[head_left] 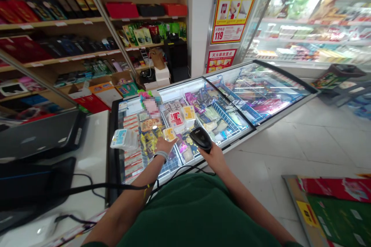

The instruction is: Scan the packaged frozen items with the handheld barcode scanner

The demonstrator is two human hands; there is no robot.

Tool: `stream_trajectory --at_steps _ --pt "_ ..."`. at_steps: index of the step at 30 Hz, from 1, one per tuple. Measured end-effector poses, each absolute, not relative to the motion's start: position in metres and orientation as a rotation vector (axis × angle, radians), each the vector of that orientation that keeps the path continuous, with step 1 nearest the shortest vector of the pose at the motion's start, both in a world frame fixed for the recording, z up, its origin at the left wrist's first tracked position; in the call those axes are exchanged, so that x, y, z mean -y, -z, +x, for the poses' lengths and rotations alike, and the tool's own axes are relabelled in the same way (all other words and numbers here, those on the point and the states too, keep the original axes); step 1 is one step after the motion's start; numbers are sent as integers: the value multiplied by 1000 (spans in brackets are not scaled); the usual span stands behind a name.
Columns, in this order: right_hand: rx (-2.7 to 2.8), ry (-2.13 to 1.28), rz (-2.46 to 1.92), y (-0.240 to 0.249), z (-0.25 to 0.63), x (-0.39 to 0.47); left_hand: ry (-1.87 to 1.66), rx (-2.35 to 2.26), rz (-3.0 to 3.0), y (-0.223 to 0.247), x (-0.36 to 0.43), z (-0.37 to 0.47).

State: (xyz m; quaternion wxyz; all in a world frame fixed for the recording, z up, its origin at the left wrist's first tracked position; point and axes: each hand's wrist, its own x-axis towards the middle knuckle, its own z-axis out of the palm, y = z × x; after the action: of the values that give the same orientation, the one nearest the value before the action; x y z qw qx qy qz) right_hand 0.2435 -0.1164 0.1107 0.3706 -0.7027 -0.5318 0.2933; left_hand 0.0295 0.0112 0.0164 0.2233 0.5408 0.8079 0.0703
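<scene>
My right hand (213, 157) is wrapped round the handle of a black barcode scanner (200, 139), held above the glass-topped chest freezer (185, 171). My left hand (165, 146), with a grey band at the wrist, hovers over or rests on the freezer top, thumb and fingers apart. Just beyond its fingers is a yellow-labelled pack (169, 134); whether they touch it I cannot tell. Further back on the glass sit a red-labelled clear pack (176, 119) and another yellow-labelled pack (189, 113). A blue-labelled clear pack (124, 139) lies near the freezer's left edge.
A black cable (116, 187) crosses in front of my body. To the left, a counter (97, 142) bears dark electronic equipment (43, 131). Shelves (66, 21) with bottles and boxes stand behind the freezer. A display bin (333, 208) is at the lower right, near a tiled floor (269, 150).
</scene>
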Motion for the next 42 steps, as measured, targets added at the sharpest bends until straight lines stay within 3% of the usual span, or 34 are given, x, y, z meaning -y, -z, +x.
stream_trajectory --at_steps 9,32,42 --pt "1340 -723 -1795 -114 245 121 -180 -2226 1554 -14 -17 37" --pt "1460 -799 -1756 -110 228 109 -194 -2341 1863 -32 35 -52" --pt "1674 -830 -1565 -129 212 110 -572 -2369 2026 -65 45 -64"
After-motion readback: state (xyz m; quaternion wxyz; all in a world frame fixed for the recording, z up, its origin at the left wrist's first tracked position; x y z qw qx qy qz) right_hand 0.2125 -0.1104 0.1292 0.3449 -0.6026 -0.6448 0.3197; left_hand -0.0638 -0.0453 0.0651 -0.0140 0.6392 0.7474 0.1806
